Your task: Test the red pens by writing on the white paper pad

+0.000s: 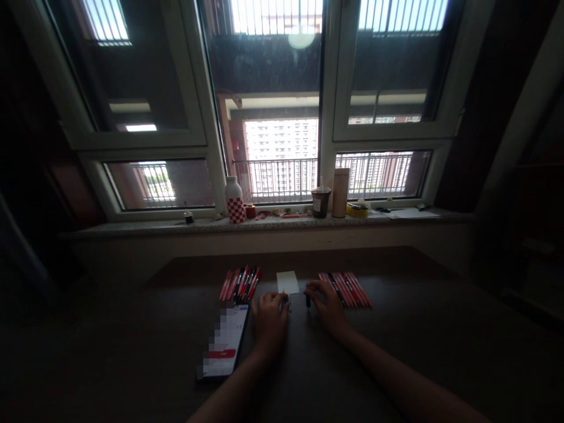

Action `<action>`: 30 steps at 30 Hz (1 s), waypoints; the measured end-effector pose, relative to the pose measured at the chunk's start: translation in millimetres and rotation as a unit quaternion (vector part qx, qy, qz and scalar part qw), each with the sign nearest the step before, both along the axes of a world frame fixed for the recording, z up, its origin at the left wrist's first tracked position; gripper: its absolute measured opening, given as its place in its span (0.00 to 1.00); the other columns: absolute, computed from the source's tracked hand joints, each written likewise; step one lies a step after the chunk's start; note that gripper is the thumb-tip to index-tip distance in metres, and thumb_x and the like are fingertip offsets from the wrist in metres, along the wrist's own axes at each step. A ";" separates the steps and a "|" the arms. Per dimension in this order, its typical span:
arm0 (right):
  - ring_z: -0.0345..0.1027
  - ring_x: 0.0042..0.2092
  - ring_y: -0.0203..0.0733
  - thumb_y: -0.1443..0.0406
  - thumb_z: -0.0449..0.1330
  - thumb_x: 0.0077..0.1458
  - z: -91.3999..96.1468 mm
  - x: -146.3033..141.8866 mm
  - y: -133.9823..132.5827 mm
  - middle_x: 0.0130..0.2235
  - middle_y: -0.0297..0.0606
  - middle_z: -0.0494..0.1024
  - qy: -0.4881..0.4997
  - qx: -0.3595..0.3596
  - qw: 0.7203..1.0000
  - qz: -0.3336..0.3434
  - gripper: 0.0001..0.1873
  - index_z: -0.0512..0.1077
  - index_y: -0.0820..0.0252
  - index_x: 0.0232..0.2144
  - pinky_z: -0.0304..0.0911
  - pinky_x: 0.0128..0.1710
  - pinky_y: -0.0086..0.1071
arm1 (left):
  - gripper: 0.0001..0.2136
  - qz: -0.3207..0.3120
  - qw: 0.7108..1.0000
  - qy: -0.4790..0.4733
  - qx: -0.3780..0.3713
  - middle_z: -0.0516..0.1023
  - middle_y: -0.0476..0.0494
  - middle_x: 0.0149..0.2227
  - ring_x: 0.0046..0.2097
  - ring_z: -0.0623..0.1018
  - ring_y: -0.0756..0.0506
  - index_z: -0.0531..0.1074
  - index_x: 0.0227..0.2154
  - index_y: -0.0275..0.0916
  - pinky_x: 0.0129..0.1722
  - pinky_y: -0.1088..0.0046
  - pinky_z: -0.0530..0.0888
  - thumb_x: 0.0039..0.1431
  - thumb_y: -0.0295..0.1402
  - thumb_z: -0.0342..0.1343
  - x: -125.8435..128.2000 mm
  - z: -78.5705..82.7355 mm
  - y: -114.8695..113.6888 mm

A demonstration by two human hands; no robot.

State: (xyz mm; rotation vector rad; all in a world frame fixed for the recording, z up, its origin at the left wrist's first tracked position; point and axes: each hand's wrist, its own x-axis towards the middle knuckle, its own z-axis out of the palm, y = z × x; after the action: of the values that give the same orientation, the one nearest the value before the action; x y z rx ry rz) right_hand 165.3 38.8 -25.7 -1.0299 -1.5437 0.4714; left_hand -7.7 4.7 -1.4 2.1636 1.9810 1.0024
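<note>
Near the middle of the table, my left hand (269, 317) is closed, with a slim pale pen-like piece (289, 301) at its thumb and fingertips. To its right, my right hand (328, 305) pinches a short black piece (308, 301) that looks like a pen cap. The two pieces are apart. Just beyond my left hand lies a small pale sheet of paper (288, 282). A row of red and black pens (240, 284) lies left of the paper. Another row of pens (350, 290) lies beside my right hand, partly hidden by it.
A phone (227, 341) with a lit screen lies left of my left forearm on the dark table (379, 364). On the windowsill stand a checkered bottle (235, 202), a drink cup (321, 202), a tall tan container (340, 194) and a yellow tape roll (356, 210).
</note>
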 end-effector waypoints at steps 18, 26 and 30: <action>0.63 0.45 0.47 0.67 0.60 0.55 -0.3 -1.7 -3.6 0.37 0.40 0.74 -0.201 -0.008 0.979 -0.026 0.09 0.78 0.52 0.37 0.58 0.47 0.39 | 0.11 -0.002 0.999 0.046 -0.017 0.71 0.43 0.49 0.54 0.65 0.39 0.76 0.39 0.46 0.57 0.53 0.54 0.55 0.37 0.54 2.9 0.5 -1.2; 0.62 0.45 0.50 0.71 0.60 0.52 -3.6 -0.8 -3.0 0.36 0.41 0.73 -0.228 -0.027 0.973 -0.036 0.11 0.79 0.51 0.35 0.59 0.47 0.41 | 0.12 -0.016 0.997 0.078 -0.018 0.70 0.43 0.53 0.57 0.62 0.37 0.76 0.42 0.47 0.59 0.47 0.50 0.56 0.36 0.54 4.4 -1.3 0.3; 0.61 0.46 0.50 0.71 0.60 0.52 -4.5 -1.0 -2.7 0.36 0.41 0.74 -0.238 -0.033 0.970 -0.034 0.11 0.79 0.51 0.34 0.58 0.47 0.41 | 0.12 -0.020 0.997 0.066 -0.023 0.70 0.43 0.53 0.57 0.62 0.38 0.76 0.41 0.49 0.59 0.46 0.51 0.56 0.34 0.53 4.7 -1.0 0.4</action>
State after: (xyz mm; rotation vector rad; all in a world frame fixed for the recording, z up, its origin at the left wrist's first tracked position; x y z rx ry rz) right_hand 164.4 36.1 -30.1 -1.3093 -1.9156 0.2345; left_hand -3.1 5.2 -2.4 2.2911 1.9836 0.8207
